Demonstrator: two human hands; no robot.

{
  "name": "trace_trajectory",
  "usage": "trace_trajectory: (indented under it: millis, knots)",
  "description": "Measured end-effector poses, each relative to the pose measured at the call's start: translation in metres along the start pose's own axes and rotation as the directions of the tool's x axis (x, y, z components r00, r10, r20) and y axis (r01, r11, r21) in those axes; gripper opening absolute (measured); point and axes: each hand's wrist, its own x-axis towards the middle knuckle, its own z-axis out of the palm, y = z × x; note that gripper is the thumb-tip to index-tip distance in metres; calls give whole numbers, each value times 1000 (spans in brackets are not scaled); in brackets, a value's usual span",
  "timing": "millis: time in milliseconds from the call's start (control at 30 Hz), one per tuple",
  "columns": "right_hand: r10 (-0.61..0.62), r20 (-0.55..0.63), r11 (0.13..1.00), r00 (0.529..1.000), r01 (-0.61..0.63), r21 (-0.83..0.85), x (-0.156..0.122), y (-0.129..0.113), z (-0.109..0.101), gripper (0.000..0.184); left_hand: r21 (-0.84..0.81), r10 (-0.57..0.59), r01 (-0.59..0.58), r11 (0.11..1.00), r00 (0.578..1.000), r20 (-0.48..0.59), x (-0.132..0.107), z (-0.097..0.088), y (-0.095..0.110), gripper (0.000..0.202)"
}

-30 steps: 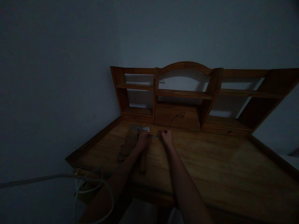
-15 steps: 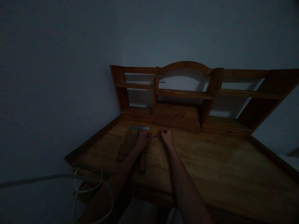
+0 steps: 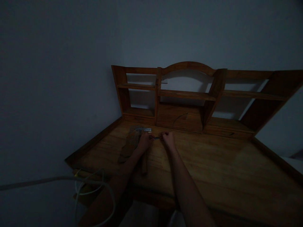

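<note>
Over the wooden desk (image 3: 213, 164), my left hand (image 3: 145, 141) and my right hand (image 3: 168, 138) are close together with fingers pinched. Between their fingertips is a small, thin, shiny metal piece (image 3: 156, 138), too dark and small to name; both hands appear to grip its ends. A hammer (image 3: 144, 167) lies under my left forearm and hand, its wooden handle toward me and its metal head beyond the hand. Left of the hammer lies a flat, ragged brown piece (image 3: 129, 146), perhaps cardboard, partly covered by my left arm.
A wooden shelf unit (image 3: 186, 94) with compartments and drawers stands along the desk's back edge against the wall. Raised wooden edges bound the desk's sides. A pale cable (image 3: 59, 178) loops across the lower left, near my left forearm. The room is dim.
Both hands stay almost in place around the small metal piece, with only slight finger movement. The hammer and the brown piece have not moved.
</note>
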Motion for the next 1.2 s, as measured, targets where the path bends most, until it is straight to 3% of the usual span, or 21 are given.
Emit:
trace_trajectory:
  millis: [267,533,933,1200]
  knots:
    - [36,36,999,999,-35,-23,1,-2,0,27,0,32,-32,1000,999,-12,-1,0,1,14]
    - [-40,109,998,993,45,-48,-2,-13,-1,29,18,46,-46,999,999,8,-1,0,1,15]
    - [-64,102,995,993,71,-71,-4,-15,-2,28,58,85,-81,995,995,-56,-3,3,-2,15]
    - [-47,73,995,996,53,-82,-6,-19,-4,29,100,96,-93,991,995,-28,-2,2,-1,15]
